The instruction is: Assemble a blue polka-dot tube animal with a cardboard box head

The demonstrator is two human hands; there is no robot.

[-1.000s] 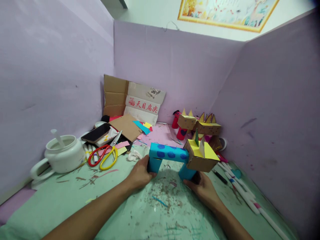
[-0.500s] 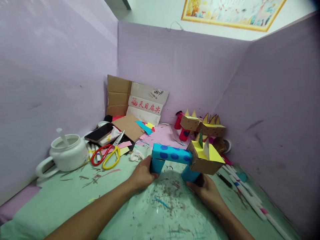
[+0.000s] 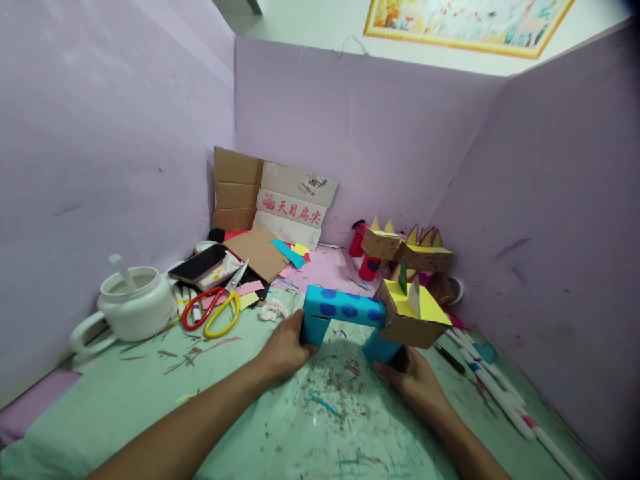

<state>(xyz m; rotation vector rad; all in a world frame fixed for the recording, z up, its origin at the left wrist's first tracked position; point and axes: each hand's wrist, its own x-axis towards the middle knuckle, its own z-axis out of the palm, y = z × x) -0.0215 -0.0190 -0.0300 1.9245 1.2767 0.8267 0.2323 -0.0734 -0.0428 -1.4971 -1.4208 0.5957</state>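
A cardboard animal figure [image 3: 345,306] stands in front of me, with a blue body marked by darker blue spots and two blue tube-like legs. Its head is a brown cardboard box [image 3: 413,328] with a yellow top and pointed ears, one green and one pale. My left hand [image 3: 286,350] is closed round the leg at the left end. Round the leg under the head, my right hand [image 3: 411,383] is closed too. Some fingers of both hands are hidden behind the legs.
Left are a white mug [image 3: 137,307], scissors [image 3: 215,310] and a phone [image 3: 197,263]. Cardboard [image 3: 295,200] leans at the back. More animal figures [image 3: 383,245] stand back right. White markers [image 3: 495,380] and a black pen-like tool [image 3: 450,359] lie right. Scraps dot the green cloth [image 3: 240,413].
Almost nothing differs. Both hands keep their hold on the figure's legs, and the view has shifted very slightly.
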